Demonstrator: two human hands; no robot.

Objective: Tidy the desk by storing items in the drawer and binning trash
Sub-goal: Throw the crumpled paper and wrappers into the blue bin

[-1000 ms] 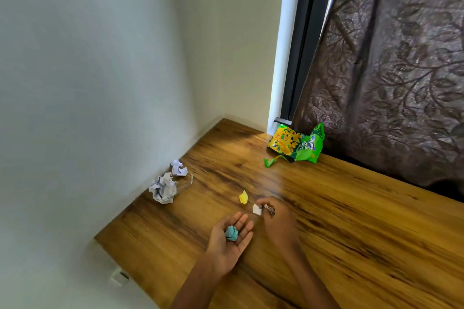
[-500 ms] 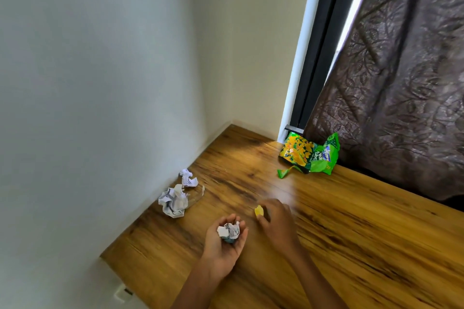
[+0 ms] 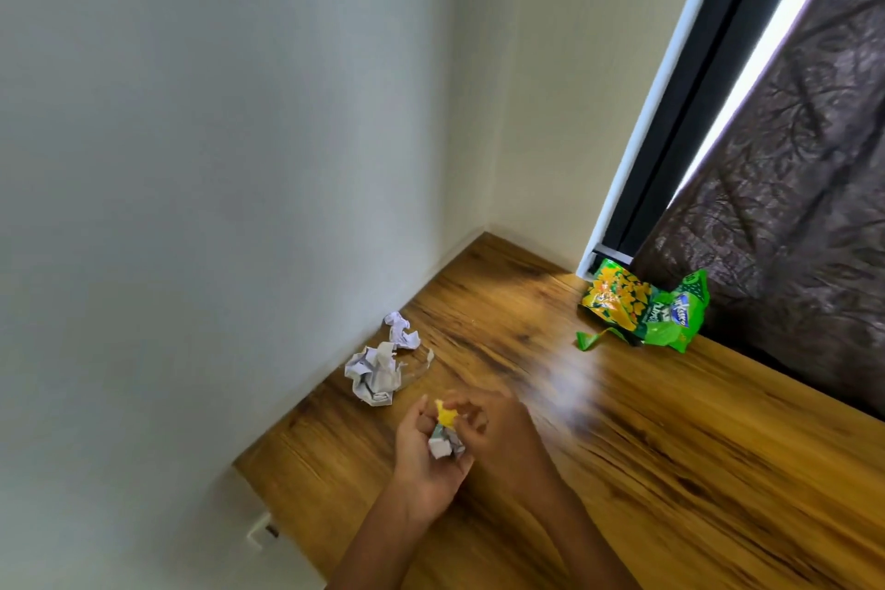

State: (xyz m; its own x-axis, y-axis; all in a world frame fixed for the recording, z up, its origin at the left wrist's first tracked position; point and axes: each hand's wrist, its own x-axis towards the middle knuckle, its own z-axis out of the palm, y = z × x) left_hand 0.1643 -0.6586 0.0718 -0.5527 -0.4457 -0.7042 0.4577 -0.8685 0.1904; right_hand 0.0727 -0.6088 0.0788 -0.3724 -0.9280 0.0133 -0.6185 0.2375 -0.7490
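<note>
Scraps: small crumpled yellow paper scrap [image 3: 448, 416] and small crumpled white paper wad [image 3: 443, 443], both at the bench's [image 3: 670, 470] 7 o'clock corner, held above the wood.
Left hand [image 3: 426, 455]: palm up, fingers curled into a cup round the white wad; grip closed on it.
Right hand [image 3: 503, 436]: fingertips pinch the yellow scrap just over the left palm; blurred, so the exact pinch is hard to read.
Handling: feather-light, soft, springy paper; it likely crushes without harm but may pop out of a loose cup, so taking it across its bulk suits best.
Left on bench: larger crumpled white paper balls [image 3: 378, 371] at 9 o'clock by the wall; torn green-and-yellow snack packet [image 3: 641, 307] at 1 o'clock, beside the dark patterned curtain [image 3: 790, 187].
Stage: gathering trash, probably for the bin; none in view.
</note>
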